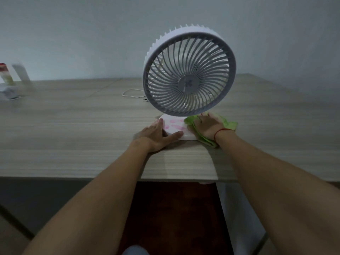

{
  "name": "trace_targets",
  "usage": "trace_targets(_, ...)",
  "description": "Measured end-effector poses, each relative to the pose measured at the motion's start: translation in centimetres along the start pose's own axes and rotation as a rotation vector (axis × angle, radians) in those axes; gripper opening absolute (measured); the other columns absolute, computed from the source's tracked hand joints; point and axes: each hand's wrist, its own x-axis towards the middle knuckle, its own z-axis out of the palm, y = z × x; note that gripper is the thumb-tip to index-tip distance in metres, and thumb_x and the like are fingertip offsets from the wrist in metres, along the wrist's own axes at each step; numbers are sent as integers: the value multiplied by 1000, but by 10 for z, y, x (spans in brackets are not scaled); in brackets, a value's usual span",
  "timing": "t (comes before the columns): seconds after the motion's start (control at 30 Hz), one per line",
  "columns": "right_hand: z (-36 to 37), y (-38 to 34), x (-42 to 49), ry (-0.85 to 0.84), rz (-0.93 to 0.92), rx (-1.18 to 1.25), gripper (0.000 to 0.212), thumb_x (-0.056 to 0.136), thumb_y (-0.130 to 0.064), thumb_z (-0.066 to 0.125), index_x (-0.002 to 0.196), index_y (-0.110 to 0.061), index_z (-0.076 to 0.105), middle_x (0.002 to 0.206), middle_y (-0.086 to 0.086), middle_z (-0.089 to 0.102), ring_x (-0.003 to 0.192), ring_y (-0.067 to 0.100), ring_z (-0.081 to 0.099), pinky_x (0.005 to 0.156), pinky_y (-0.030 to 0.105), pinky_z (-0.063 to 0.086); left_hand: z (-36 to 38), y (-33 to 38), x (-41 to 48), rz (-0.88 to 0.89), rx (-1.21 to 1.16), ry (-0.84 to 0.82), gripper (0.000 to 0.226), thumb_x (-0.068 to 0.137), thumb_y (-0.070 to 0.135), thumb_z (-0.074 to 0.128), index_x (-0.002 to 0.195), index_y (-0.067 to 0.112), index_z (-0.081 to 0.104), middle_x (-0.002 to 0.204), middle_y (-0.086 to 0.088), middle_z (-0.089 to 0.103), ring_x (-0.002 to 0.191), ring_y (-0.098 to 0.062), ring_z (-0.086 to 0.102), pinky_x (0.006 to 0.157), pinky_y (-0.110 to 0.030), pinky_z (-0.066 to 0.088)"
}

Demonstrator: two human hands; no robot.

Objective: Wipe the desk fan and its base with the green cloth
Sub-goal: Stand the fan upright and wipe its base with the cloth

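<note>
A: Where was the fan?
B: The desk fan [188,83] stood upright near the front edge of the desk [73,126], head tilted back a little. Its round white base [174,127] sat flat on the wood-grain top.
A: Hands?
B: The left hand [158,134] lay flat on the desk with fingers straight and the thumb against the base's front rim. It was bracing, gripping nothing. The right hand [206,126] was spread flat too, pressing the green cloth [229,124] onto the right side of the base.
A: Cloth?
B: Soft and folded in layers. Part of it hung off the base onto the desk.
A: Handling?
B: Judged light: it looked all plastic, with a slim base. It would likely slide or tip under a sideways wipe, so bracing made sense. The grille [209,63] was thin curved ribs spiralling out from the hub, probably easy to flex. It would be better held by the outer ring [145,85]. The base top was smooth and glossy with pink marks. Print or stain, couldn't tell.
A: Anything else?
B: A thin white cable [122,94] looped behind the fan. There were blurred items [11,78] at far left, unreadable.
</note>
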Motion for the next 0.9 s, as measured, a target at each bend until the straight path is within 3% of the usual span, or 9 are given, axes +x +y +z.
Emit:
trace_targets(0.17, 4, -4, -15, 36, -128, -62, 53, 99, -39, 26, 146, -15, 32, 155, 8, 32, 145, 25, 24, 118, 45, 17, -1, 1, -2, -16, -14, -23, 113, 57, 94, 34, 147, 28, 22, 156, -6, 33, 138, -27, 40, 112, -47, 35)
trace_targets(0.3, 1, 16, -26, -35, -225, 8, 56, 100, -42, 32, 151, -19, 25, 160, 2, 22, 150, 18, 14, 122, 32, 10, -3, 4, -5, -23, -27, -21, 112, 59, 92, 37, 147, 25, 20, 155, -7, 35, 138, -28, 40, 113, -46, 34)
trace_targets(0.43, -3, 36, -20, -13, -131, 76, 58, 98, -46, 33, 150, -23, 27, 161, 4, 21, 150, 20, 15, 123, 34, 12, -2, 5, -6, -21, -10, -28, 111, 62, 90, 37, 150, 25, 16, 157, -6, 30, 141, -26, 36, 115, -44, 31)
trace_targets(0.6, -3, 11, -4, -7, -60, -9, 54, 102, -32, 23, 150, -9, 23, 161, 6, 16, 149, 24, 13, 121, 32, 9, 0, 3, -3, -12, 4, -17, 107, 68, 85, 40, 151, 21, 16, 158, -7, 28, 143, -26, 32, 116, -42, 29)
trace_targets(0.7, -1, -2, -1, 7, -23, -53, 55, 101, -35, 21, 149, -11, 24, 161, 4, 20, 148, 24, 17, 121, 37, 14, 0, 2, 0, -27, 19, -19, 109, 65, 88, 38, 150, 23, 18, 158, -6, 29, 142, -26, 34, 116, -43, 30)
trace_targets(0.9, 6, -4, -16, 53, -132, -65, 51, 100, -36, 26, 144, -10, 35, 155, 6, 33, 145, 24, 23, 117, 40, 15, 0, 3, -2, -46, -3, -2, 112, 60, 92, 36, 149, 26, 20, 157, -5, 30, 143, -25, 33, 116, -45, 29)
